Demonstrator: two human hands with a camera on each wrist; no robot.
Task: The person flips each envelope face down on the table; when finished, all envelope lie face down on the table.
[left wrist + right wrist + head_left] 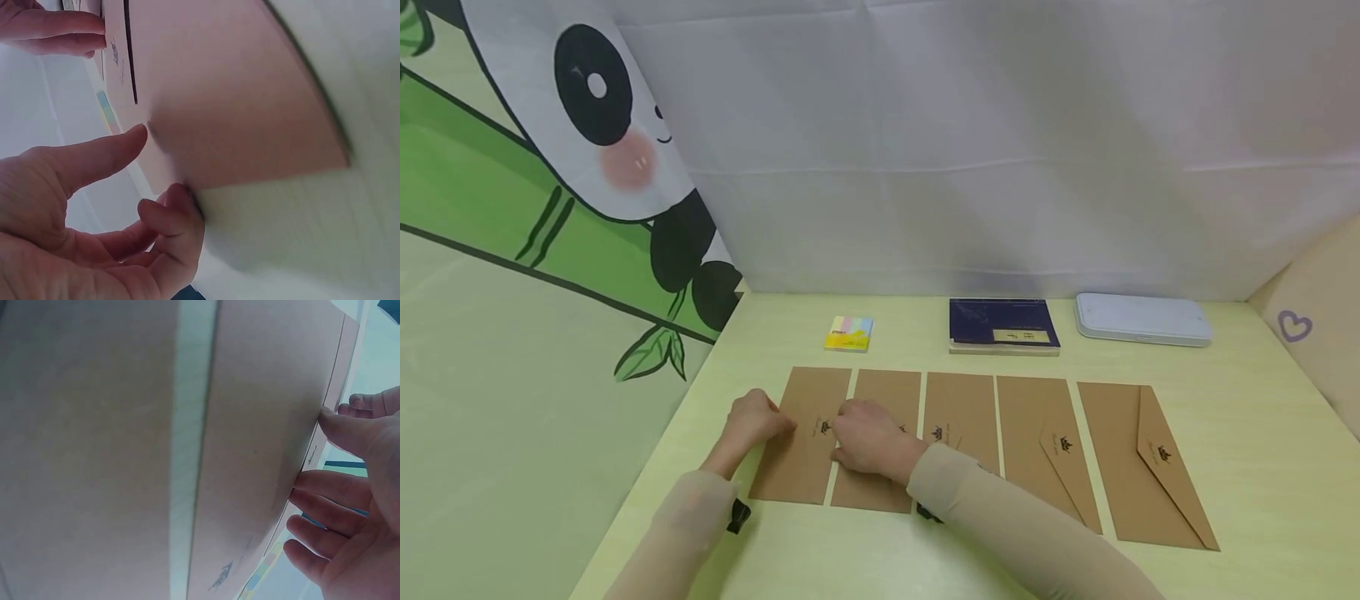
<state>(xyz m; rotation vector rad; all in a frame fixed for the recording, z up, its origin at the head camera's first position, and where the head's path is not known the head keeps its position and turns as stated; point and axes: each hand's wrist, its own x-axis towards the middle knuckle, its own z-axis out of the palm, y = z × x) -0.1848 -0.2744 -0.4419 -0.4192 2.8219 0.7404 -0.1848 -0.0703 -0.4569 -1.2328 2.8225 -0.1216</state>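
In the head view my left hand [754, 423] is at the left edge of the leftmost brown envelope [797, 471]. The left wrist view shows its thumb [119, 153] touching the paper and the bent fingers beside the edge, apart from the thumb. Between that envelope and the second envelope [876, 492] rests my right hand [872, 437]. Its fairly straight fingers [331, 487] touch the edge of the leftmost envelope in the right wrist view. Further right in the row lie a third envelope [962, 396], partly behind my right sleeve, a fourth envelope [1033, 400] and a fifth envelope [1108, 467].
Behind the row lie a pad of coloured sticky notes [849, 333], a dark blue book [1000, 323] and a pale blue flat case [1142, 318]. A white cloth [925, 167] hangs at the table's back edge, and a panda mural covers the left wall.
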